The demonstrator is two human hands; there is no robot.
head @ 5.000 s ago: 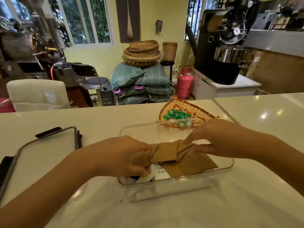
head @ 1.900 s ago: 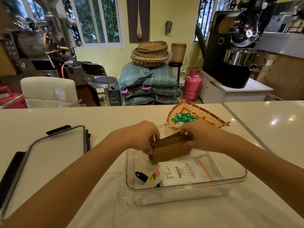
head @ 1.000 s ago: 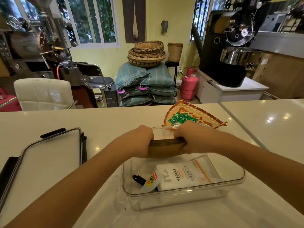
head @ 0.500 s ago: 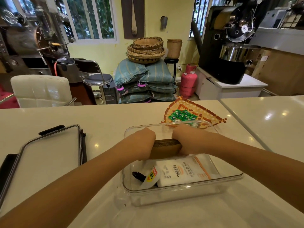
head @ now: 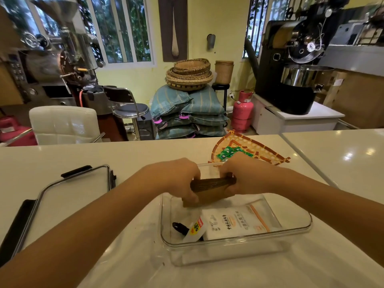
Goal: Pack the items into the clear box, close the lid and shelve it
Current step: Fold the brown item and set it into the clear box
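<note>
A clear plastic box [head: 234, 244] stands open on the white counter in front of me. Both hands hold a stack of brown paper bags [head: 212, 189] on edge inside the box, near its far side. My left hand [head: 178, 177] grips the stack's left end, my right hand [head: 245, 173] its right end. A white packet with orange print [head: 234, 223] lies flat on the box floor. Beside it lie a small white tube with a yellow label [head: 195, 229] and a black clip [head: 179, 227]. The box lid [head: 68, 196], clear with black latches, lies on the counter to the left.
A woven triangular tray [head: 255, 150] with several green sachets [head: 228, 152] sits just beyond the box. A second white counter [head: 342, 161] adjoins on the right. Beyond the counter stand a white chair [head: 62, 123], stacked sacks, baskets and roasting machines.
Both hands gathered the loose brown bags off the packet into a tight stack, stood it on edge and lowered it toward the box's far side. In the last half second little moved.
</note>
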